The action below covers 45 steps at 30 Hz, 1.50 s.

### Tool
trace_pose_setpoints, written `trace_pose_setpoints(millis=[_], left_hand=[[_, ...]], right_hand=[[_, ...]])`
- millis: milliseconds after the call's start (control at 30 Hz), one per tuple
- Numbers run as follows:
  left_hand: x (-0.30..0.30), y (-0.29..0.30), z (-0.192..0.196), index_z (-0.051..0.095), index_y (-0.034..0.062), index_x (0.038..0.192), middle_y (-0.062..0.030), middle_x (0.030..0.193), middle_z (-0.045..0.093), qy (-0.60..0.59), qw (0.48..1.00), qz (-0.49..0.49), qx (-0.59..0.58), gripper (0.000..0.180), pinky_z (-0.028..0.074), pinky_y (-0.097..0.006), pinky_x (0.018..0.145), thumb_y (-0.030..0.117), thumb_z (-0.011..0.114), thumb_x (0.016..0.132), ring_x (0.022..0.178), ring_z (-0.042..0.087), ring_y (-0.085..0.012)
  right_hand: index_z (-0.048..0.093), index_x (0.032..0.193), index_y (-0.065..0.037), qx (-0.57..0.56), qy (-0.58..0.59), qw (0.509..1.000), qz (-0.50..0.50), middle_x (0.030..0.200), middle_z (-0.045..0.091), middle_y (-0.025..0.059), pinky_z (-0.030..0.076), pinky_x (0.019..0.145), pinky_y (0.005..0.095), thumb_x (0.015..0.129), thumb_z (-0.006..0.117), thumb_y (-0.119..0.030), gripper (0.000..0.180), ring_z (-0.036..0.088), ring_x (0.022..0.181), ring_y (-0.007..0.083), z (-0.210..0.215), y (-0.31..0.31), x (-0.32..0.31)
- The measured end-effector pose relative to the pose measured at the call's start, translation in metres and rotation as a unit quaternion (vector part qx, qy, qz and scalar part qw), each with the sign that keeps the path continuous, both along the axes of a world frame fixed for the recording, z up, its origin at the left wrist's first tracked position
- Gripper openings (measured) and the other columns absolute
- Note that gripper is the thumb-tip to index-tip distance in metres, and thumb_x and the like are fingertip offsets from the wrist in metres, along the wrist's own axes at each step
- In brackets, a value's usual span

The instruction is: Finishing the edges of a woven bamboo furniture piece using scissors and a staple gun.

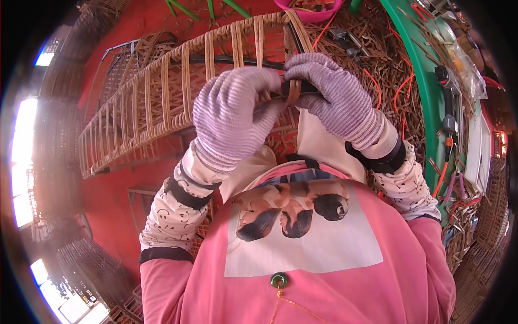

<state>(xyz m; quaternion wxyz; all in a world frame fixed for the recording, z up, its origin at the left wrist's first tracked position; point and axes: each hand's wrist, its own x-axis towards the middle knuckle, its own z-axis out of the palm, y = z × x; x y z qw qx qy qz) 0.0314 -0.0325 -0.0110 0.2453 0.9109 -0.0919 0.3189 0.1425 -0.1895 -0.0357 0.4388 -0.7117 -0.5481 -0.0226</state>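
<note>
- My left hand (pixel 234 116) in its pale knit glove is closed tight on a rattan strip (pixel 293 90) where it wraps the black bar (pixel 226 60) of the frame (pixel 162 97).
- My right hand (pixel 334 97) is curled shut on the same wrap from the other side, fingers over the bar, touching the left.
- The strip sits at the near end of the frame, just in front of my chest.
- To do this well, I judge I should hold the strip taut, lay each turn flat against the last one, and pin it with a thumb while the other hand regrips.
- Hidden: my gloves cover the strip's free end and the wrap itself, so I cannot tell how many turns lie there.
- The dark thing under my right fingers may be a tool or just the bar; I cannot tell.
- The tools (pixel 449 102) on the green table (pixel 426 81) bend at the rim and blur.
</note>
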Motion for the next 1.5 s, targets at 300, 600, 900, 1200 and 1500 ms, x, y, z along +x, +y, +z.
trace_pose_setpoints(millis=[300, 600, 900, 1200, 1500], left_hand=[[0.004, -0.003, 0.012, 0.038, 0.0064, 0.121, -0.0094, 0.088, 0.062, 0.094, 0.993, 0.022, -0.069, 0.072, 0.050, -0.035, 0.063, 0.005, 0.073, 0.058, 0.069, 0.061, -0.0258], [0.007, 0.004, 0.013, 0.049, 0.0105, 0.112, -0.0082, 0.087, 0.060, 0.133, 0.991, -0.021, -0.019, 0.049, 0.048, -0.038, 0.072, 0.010, 0.065, 0.065, 0.083, 0.058, -0.0274], [0.004, 0.006, 0.026, 0.058, 0.0090, 0.103, -0.0106, 0.094, 0.058, 0.179, 0.982, -0.051, 0.018, 0.038, 0.048, -0.033, 0.076, 0.006, 0.066, 0.066, 0.088, 0.058, -0.0266], [0.009, 0.008, 0.019, 0.060, 0.0082, 0.098, -0.0090, 0.090, 0.059, 0.177, 0.983, -0.039, 0.024, 0.032, 0.047, -0.031, 0.072, 0.012, 0.069, 0.067, 0.082, 0.058, -0.0255], [0.008, 0.008, 0.019, 0.060, 0.0084, 0.098, -0.0080, 0.089, 0.058, 0.160, 0.985, -0.048, 0.040, 0.031, 0.047, -0.032, 0.069, 0.015, 0.070, 0.069, 0.080, 0.058, -0.0252]], right_hand=[[0.048, 0.109, -0.002, 0.156, 0.188, 0.953, -0.182, 0.111, 0.052, 0.0157, 0.047, 0.071, 0.0317, 0.074, 0.059, -0.002, 0.037, 0.061, 0.082, 0.0245, -0.005, -0.017, -0.041], [0.058, 0.086, -0.004, 0.008, 0.111, 0.994, -0.001, 0.086, 0.057, 0.0128, 0.046, 0.068, 0.0350, 0.072, 0.067, -0.012, 0.018, 0.056, 0.083, 0.0309, -0.021, -0.034, -0.049], [0.058, 0.093, -0.002, 0.080, 0.182, 0.978, 0.062, 0.090, 0.060, 0.0121, 0.048, 0.068, 0.0356, 0.080, 0.059, -0.009, 0.015, 0.059, 0.078, 0.0311, -0.035, -0.003, -0.042], [0.056, 0.090, 0.000, 0.058, 0.246, 0.961, 0.117, 0.098, 0.057, 0.0145, 0.044, 0.079, 0.0344, 0.087, 0.053, -0.014, 0.015, 0.057, 0.090, 0.0298, -0.029, -0.021, -0.044], [0.055, 0.086, -0.001, 0.071, 0.323, 0.929, 0.164, 0.101, 0.058, 0.0149, 0.045, 0.082, 0.0360, 0.090, 0.047, -0.017, 0.018, 0.057, 0.093, 0.0301, -0.036, -0.031, -0.058]])
